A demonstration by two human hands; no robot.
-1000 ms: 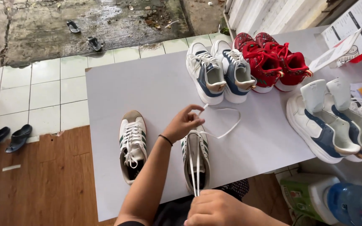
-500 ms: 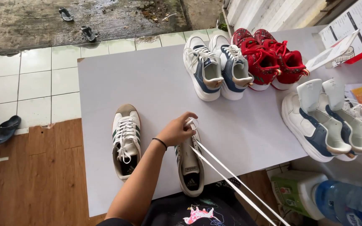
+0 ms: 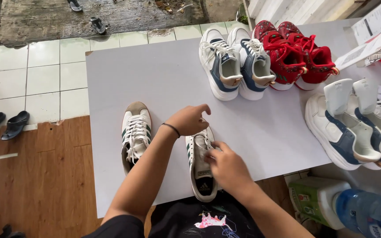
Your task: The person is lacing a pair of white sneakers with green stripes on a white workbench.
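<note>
White tabletop (image 3: 155, 79) bears sneakers above tile and wood floor (image 3: 36, 79).

On the bench (image 3: 164, 79), two sneakers sit side by side at the near edge: the laced sneaker (image 3: 136, 134) left, the unlaced sneaker (image 3: 201, 165) right. The left hand (image 3: 189, 120) rests over the unlaced sneaker's toe, the right hand (image 3: 226, 167) on its middle. Three more pairs stand farther right, toward the far edge.
</note>
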